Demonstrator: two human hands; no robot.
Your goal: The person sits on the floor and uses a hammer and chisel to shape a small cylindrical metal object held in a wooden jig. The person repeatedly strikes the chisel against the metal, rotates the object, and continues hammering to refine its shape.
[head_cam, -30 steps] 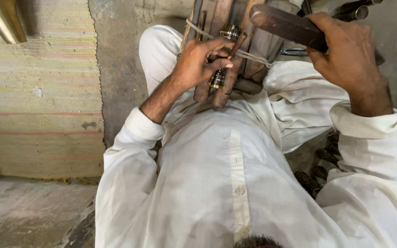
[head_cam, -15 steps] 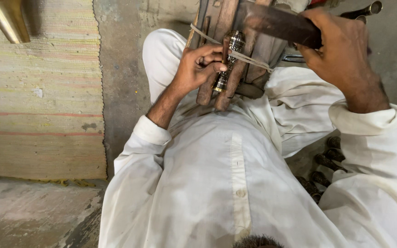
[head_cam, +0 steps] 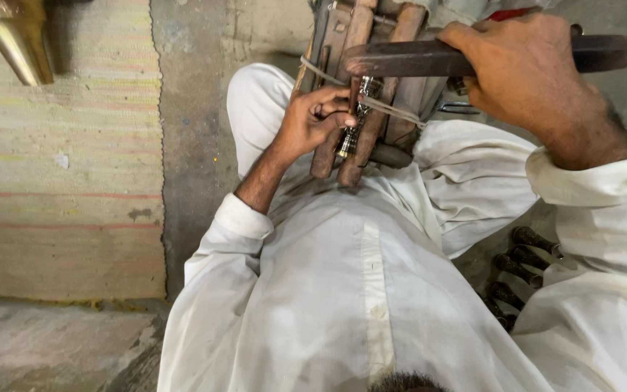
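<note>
I sit in white clothes with a wooden clamp (head_cam: pixel 371 109) of upright sticks between my knees. A small turned metal piece (head_cam: pixel 350 138), brass at its lower end, is set between the sticks, with a cord (head_cam: pixel 393 109) running across them. My left hand (head_cam: pixel 313 120) grips the metal piece and the sticks beside it. My right hand (head_cam: pixel 524 69) is closed around a long dark wooden bar (head_cam: pixel 400 58) that lies crosswise over the top of the clamp.
Several dark turned pieces (head_cam: pixel 517 268) lie on the floor by my right side. A striped woven mat (head_cam: pixel 59 181) covers the floor at left, with a brass horn-shaped object (head_cam: pixel 9 36) at the top left. Rough concrete floor (head_cam: pixel 190 109) lies between.
The dark bar in my right hand has swung from slanted to nearly level across the clamp. My left hand stays on the metal piece.
</note>
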